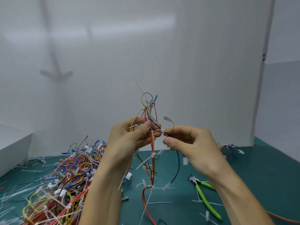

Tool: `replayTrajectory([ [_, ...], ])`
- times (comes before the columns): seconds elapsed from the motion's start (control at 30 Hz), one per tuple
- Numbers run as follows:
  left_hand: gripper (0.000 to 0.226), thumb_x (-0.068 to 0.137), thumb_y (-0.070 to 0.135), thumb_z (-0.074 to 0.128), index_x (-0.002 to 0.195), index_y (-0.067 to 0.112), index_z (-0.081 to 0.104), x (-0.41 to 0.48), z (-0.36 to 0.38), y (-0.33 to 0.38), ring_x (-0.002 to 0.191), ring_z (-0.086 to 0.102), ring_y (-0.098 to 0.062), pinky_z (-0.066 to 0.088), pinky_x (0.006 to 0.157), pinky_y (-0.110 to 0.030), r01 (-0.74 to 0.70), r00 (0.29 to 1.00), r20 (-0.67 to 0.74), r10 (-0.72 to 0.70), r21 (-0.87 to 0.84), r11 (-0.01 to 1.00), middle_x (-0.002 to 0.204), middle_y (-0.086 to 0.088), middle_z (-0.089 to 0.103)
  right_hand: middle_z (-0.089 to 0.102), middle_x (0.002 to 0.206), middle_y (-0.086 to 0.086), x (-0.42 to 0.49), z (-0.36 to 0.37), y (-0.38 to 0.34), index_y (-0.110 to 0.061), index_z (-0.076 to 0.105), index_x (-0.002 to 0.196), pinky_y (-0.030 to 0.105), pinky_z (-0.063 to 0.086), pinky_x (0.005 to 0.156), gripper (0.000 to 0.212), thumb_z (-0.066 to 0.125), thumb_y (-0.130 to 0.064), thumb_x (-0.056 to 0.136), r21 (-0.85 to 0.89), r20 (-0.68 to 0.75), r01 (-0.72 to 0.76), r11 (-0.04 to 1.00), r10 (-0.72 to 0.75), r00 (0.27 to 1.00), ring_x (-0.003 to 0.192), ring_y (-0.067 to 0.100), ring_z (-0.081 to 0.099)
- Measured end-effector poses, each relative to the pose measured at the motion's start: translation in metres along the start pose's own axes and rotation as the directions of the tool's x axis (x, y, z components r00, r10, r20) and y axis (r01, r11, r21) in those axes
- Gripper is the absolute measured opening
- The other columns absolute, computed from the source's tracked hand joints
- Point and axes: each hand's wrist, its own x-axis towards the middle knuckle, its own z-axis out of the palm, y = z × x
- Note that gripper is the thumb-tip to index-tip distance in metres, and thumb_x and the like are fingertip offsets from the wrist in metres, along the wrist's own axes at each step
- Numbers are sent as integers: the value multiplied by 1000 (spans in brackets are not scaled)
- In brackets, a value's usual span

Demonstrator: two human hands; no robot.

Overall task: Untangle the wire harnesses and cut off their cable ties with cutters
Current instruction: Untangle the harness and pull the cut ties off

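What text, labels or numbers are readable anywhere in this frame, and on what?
None readable.
Green-handled metal cutters lying on the green mat: no brand or marking legible.
Multicoloured wire harness held up by the left hand and the right hand: white cable ties and connectors look blank; anything printed is too small to tell.
Tangled pile of coloured wires: no legible print.
White back panel: plain.
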Motion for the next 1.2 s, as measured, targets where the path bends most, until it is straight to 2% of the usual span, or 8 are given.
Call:
replayTrajectory([
  [0.17, 16, 83, 14, 66, 96, 5, 66, 0, -1, 2, 72, 75, -23, 57, 60, -23, -24, 999, 27, 22, 66, 998, 90, -14, 77, 76, 74, 1, 0, -4, -3, -16, 79, 86, 11, 49, 63, 16, 76, -1, 81, 58, -49, 26, 998, -23, 999, 63, 6, 64],
  [0.27, 19, 80, 18, 68, 95, 7, 67, -1, -1, 3, 73, 75, -27, 58, 61, -26, -74, 997, 19, 72, 116, 990, 90, -12, 77, 77, 77, -1, -2, -4, -5, -20, 80, 84, 11, 50, 66, 19, 77, -2, 79, 49, -57, 58, 997, -55, 997, 68, 4, 68],
  [0.4, 7, 81, 17, 71, 87, 13, 72, -1, -1, 3, 72, 75, -28, 58, 62, -28, -97, 995, -9, 99, 126, 987, 84, -14, 73, 78, 79, -4, -3, -3, -9, -23, 81, 80, 9, 50, 67, 22, 78, -1, 77, 50, -83, 94, 994, -89, 993, 73, 4, 72],
  [0.63, 8, 82, 20, 70, 88, 17, 74, -2, -3, 4, 71, 75, -26, 58, 59, -27, -129, 991, 6, 130, 161, 978, 80, -12, 75, 78, 80, -3, -3, -2, -12, -22, 81, 80, 11, 52, 69, 21, 79, -2, 75, 80, -118, 107, 991, -98, 988, 77, 7, 74],
  [0.83, 9, 86, 15, 67, 93, 17, 72, -1, -6, 5, 64, 72, -22, 57, 57, -25, -146, 989, 35, 142, 198, 969, 82, -12, 76, 78, 81, 0, -1, -3, -3, -21, 79, 85, 19, 55, 64, 18, 67, -8, 90, 131, -140, -33, 991, 52, 989, 70, 11, 71],
  [0.93, 17, 82, 21, 68, 99, 17, 71, -1, -6, 6, 61, 71, -20, 58, 59, -25, -146, 989, 69, 134, 229, 962, 84, -11, 77, 78, 79, 2, 0, -3, -2, -17, 78, 85, 17, 55, 60, 16, 66, -7, 90, 171, -191, -58, 984, 90, 977, 64, 11, 70],
  [1.1, 13, 82, 24, 69, 90, 30, 77, -2, -4, 5, 64, 72, -20, 57, 61, -24, -153, 987, 87, 136, 233, 960, 90, -6, 78, 77, 76, -1, 1, -5, 3, -20, 77, 82, 14, 53, 59, 14, 69, -11, 90, 77, -241, -57, 995, 74, 968, 63, 8, 70],
  [1.2, 16, 83, 26, 67, 98, 24, 74, -2, -4, 6, 65, 71, -17, 56, 61, -23, -144, 988, 89, 127, 219, 965, 97, -3, 78, 77, 79, -6, 1, -6, 4, -22, 78, 86, 13, 50, 63, 13, 72, -11, 88, 10, -266, -63, 998, 64, 962, 70, 5, 70],
])
